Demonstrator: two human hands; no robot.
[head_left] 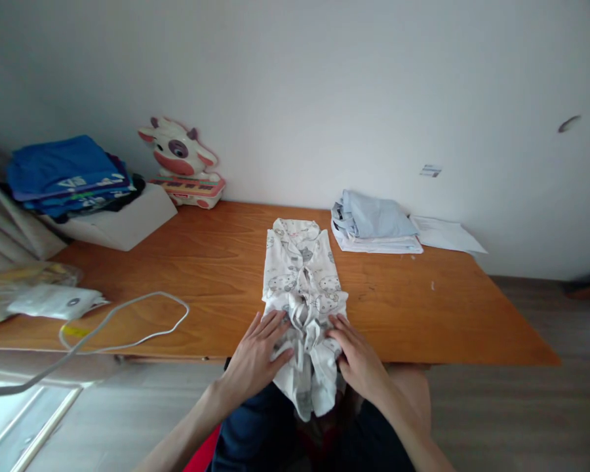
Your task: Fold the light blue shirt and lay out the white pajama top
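White cartoon-print collared shirt (pixel 302 298) on wooden table (pixel 216 262), near end over the edge. Left hand (pixel 258 347) laid open on it; right hand (pixel 358 357) touching too (pinching? can't tell). Wall label (pixel 430 170) unreadable.

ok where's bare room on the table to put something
Right of the shirt, before the folded stack, out to the table's right end, bar specks; also between shirt and box. Crowded: left end, with bag and cable.
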